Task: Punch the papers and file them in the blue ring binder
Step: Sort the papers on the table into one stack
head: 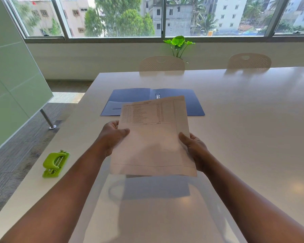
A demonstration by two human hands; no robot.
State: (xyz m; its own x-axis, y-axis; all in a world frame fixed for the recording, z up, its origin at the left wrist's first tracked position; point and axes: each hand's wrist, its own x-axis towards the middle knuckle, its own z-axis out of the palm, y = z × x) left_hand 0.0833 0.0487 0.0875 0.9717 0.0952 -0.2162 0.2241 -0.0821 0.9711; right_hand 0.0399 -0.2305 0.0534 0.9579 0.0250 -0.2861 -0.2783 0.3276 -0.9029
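I hold a few printed white papers (153, 137) in the air above the table, tilted up toward me. My left hand (111, 135) grips their left edge, thumb on top. On the right edge, my right hand (195, 146) grips the same way. Behind the papers the blue ring binder (130, 97) lies open and flat, its metal ring (157, 95) showing at the spine; the sheets hide its middle. A green hole punch (55, 163) rests near the table's left edge, left of my left forearm.
The long white table (244, 120) stretches ahead and right. Two cream chairs (161, 63) (249, 60) stand at its far side, with a green plant (178, 44) behind. A green glass board (12, 81) leans on the left.
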